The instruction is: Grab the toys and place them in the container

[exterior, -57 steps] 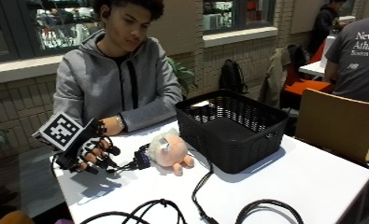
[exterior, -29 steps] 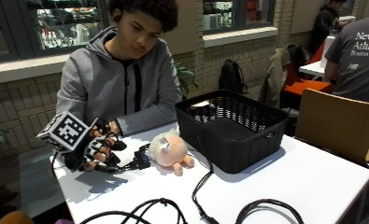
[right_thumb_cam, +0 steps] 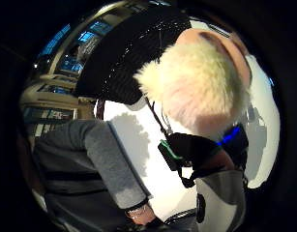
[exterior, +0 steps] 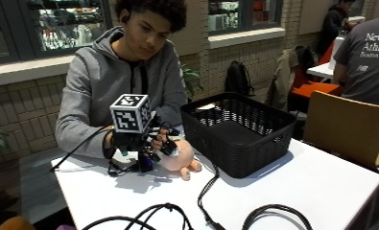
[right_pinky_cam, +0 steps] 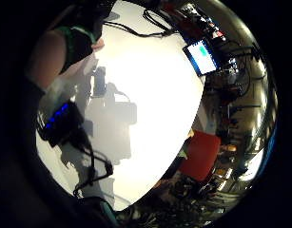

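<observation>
My gloved right hand (exterior: 144, 141) reaches the plush toy (exterior: 179, 160), fingers apparently curling onto it; I should grip its body before lifting toward the basket (exterior: 237, 132).

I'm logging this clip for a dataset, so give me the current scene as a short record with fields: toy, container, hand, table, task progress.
toy: pink plush toy, lying on the table beside the basket
container: black mesh basket, upright; no toy seen inside
hand: gloved right hand, above the table, reaching the toy's near side; grip cannot be told
table: white table, with black cables across it
task progress: toy not yet in the basket
</observation>
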